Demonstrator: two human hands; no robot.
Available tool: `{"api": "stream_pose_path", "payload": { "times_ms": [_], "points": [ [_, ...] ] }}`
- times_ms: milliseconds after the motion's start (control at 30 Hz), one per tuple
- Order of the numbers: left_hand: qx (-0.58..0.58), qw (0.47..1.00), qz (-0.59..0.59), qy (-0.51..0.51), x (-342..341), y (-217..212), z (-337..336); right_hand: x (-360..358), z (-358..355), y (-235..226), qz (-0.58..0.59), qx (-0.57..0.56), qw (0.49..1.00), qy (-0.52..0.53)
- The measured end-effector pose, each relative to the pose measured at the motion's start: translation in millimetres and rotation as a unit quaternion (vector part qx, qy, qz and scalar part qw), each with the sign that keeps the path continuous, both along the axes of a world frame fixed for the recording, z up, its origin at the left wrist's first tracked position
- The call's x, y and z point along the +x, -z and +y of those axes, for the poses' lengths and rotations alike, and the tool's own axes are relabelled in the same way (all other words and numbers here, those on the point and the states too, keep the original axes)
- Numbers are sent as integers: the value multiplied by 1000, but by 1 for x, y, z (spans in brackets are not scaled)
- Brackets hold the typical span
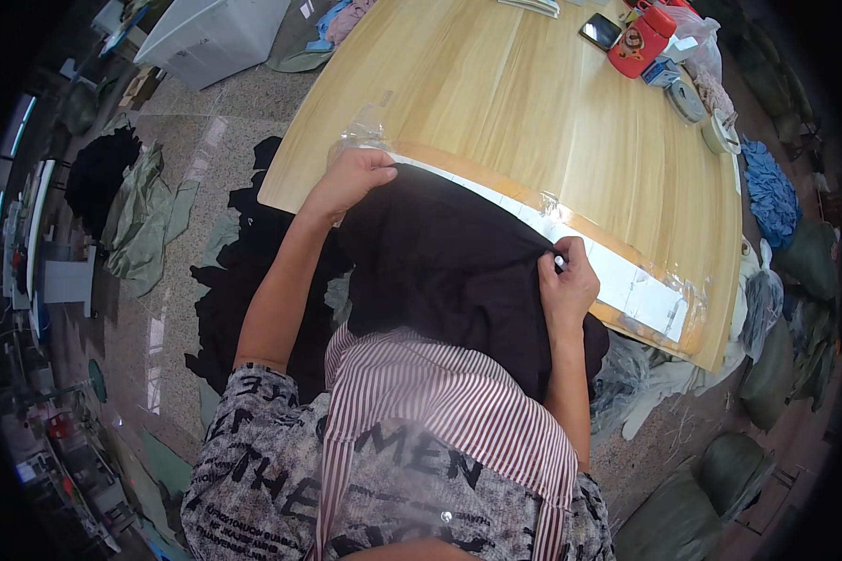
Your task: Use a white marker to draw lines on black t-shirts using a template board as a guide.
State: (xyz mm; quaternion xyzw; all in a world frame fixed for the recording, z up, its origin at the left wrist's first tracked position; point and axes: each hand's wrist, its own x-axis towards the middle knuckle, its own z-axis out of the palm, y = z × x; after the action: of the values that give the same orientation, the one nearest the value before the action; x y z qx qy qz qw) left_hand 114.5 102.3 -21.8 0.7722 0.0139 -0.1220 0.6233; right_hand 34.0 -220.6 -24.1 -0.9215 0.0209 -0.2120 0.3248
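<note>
A piece of black fabric (439,252) is stretched between my hands over the near edge of the table, its lower part hanging in front of my striped apron (439,374). My left hand (353,182) pinches its upper left corner. The upper right part is gripped in my right hand (568,285), fingers curled in. A small white-tipped thing (559,263) shows among those fingers; its kind is not clear. Beneath the fabric's top edge, a white marked strip (617,276) is taped along the wooden table (458,84).
On the table's far right are a red bottle (640,42), a phone (599,32), a tape roll (685,100) and a pale container (721,134). A white bin (217,37) stands far left. Black cloth scraps (252,290) lie on the floor, with blue cloth (770,194) at right.
</note>
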Motion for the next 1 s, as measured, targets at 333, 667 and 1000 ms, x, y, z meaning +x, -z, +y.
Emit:
{"api": "stream_pose_path", "payload": {
  "times_ms": [333, 667, 1000],
  "points": [
    [284, 862, -412, -79, -50, -18, -70, 2, 0, 2, -4, 1, 1000, -19],
    [294, 856, -366, 215, -76, 5, -128, 0, 2, -7, 16, 30, 999, -33],
    [327, 850, -373, 175, -81, 9, -136, 24, 37, -16, 98, 310, 938, -122]
  ]
}}
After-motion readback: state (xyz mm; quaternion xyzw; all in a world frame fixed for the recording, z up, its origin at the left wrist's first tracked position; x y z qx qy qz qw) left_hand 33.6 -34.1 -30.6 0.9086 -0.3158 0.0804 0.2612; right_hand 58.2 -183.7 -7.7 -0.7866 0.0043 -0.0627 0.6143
